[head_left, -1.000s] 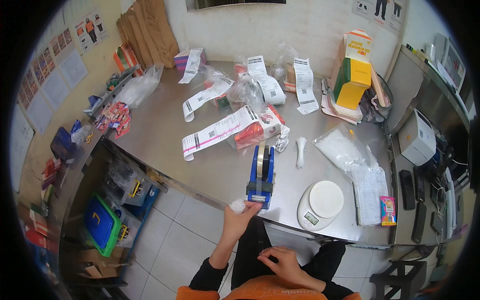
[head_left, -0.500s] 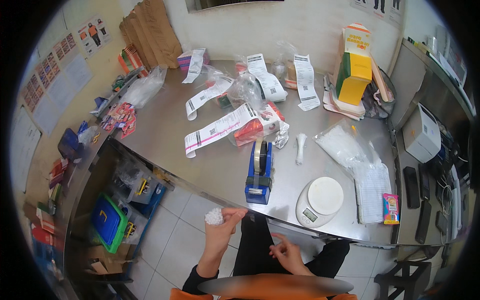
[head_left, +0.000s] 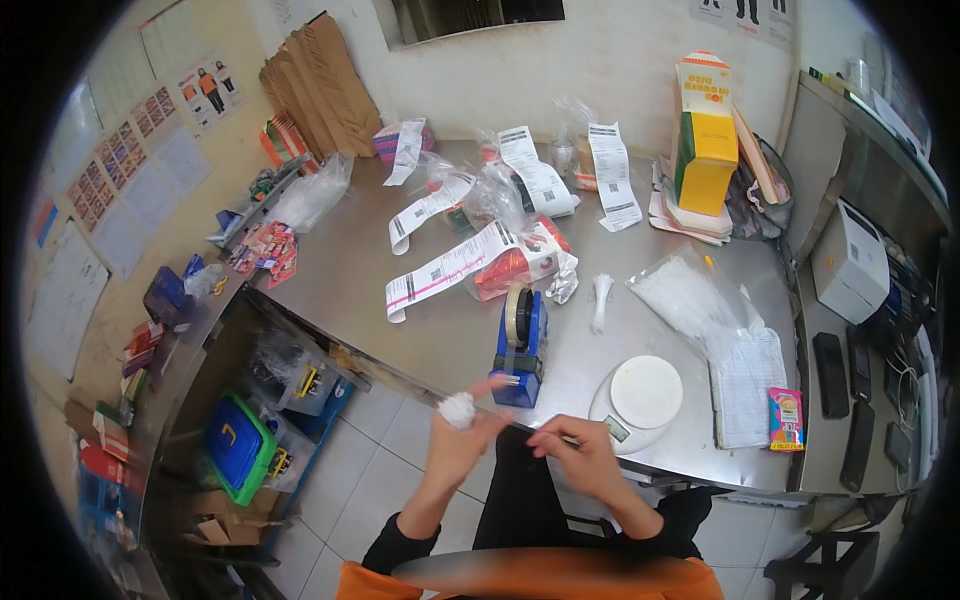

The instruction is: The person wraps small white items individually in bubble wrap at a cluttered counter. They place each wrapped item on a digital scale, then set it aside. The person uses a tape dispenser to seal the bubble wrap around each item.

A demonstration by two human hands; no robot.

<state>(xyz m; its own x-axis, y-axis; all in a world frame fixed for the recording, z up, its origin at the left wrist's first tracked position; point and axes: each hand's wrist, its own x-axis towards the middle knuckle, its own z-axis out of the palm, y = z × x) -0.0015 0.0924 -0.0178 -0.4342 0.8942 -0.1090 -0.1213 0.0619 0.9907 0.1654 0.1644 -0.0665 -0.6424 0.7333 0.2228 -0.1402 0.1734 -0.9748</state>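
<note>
My left hand [head_left: 452, 455] is raised just in front of the counter's near edge, its thumb and index finger spread apart. Between the palm and the other fingers is a bundle of thin white pieces [head_left: 457, 409], whose packed ends show at the top; their exact kind is unclear. To its right, my right hand [head_left: 588, 458] has its fingertips pinched together, and I cannot make out what is in them. A blue tape dispenser [head_left: 520, 375] with a roll of tape stands directly beyond both hands. Another white bundle [head_left: 601, 303], narrow in the middle, lies behind it.
A white kitchen scale [head_left: 646, 392] sits right of the dispenser. Beyond are a bag of white pieces [head_left: 685, 295], a notepad [head_left: 745, 385] and a pink packet [head_left: 786, 418]. Bagged orders with long receipts [head_left: 450, 265] fill the back. Plastic boxes [head_left: 238, 445] stand below left.
My right hand has risen from near my lap and come toward my left, its fingers now pinched. My left hand has turned, spreading its thumb and index finger. The view has shifted slightly.
</note>
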